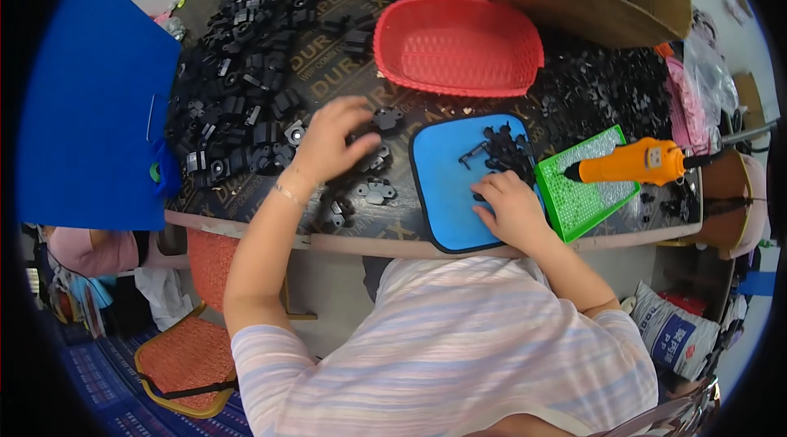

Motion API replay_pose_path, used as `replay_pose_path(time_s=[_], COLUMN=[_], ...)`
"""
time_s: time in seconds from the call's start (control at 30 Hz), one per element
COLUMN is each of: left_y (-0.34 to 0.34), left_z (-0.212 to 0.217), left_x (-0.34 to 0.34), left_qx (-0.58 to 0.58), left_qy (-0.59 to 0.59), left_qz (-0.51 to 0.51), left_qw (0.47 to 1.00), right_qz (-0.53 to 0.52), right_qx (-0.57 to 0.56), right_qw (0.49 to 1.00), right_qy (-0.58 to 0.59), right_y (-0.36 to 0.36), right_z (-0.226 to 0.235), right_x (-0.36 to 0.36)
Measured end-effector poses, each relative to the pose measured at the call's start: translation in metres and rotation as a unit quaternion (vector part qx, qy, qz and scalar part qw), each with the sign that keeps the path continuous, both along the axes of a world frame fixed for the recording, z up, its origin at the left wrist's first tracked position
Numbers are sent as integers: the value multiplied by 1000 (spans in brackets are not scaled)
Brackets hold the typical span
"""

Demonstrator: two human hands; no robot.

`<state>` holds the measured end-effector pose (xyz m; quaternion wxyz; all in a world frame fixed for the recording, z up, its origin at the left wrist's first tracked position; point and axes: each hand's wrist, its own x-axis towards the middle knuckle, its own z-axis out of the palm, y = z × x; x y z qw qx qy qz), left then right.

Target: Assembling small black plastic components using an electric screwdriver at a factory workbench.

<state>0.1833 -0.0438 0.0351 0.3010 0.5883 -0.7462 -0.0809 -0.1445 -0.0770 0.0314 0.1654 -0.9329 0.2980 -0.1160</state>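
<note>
Parts (375,191) apparently being picked.
Left hand (334,140) has fingers apart; right hand's (512,206) grip can't be told; next likely needs a pinch.

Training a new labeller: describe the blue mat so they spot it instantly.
On the dark table, find the red basket. The blue mat lies nearer the person, left of the green tray, with black parts on it and the right hand over it. Its flat shape and black border set it apart from both.
</note>
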Motion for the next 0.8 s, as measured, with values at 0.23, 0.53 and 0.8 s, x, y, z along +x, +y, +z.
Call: replay_pose_path(time_s=[0.23,0.53,0.8], left_y=[-102,-184,-176], left_z=[-18,-31,-50], left_x=[54,70,67], left_qx=[30,205,52], left_qy=[32,-142,-60], left_qz=[246,233,280], left_qw=[968,940,957], right_qz=[7,-8,33], right_qx=[-18,-3,9], right_qw=[999,999,995], right_qy=[-26,-41,-93], right_y=[7,16,9], right_z=[-7,-11,-16], right_x=[-4,-11,-11])
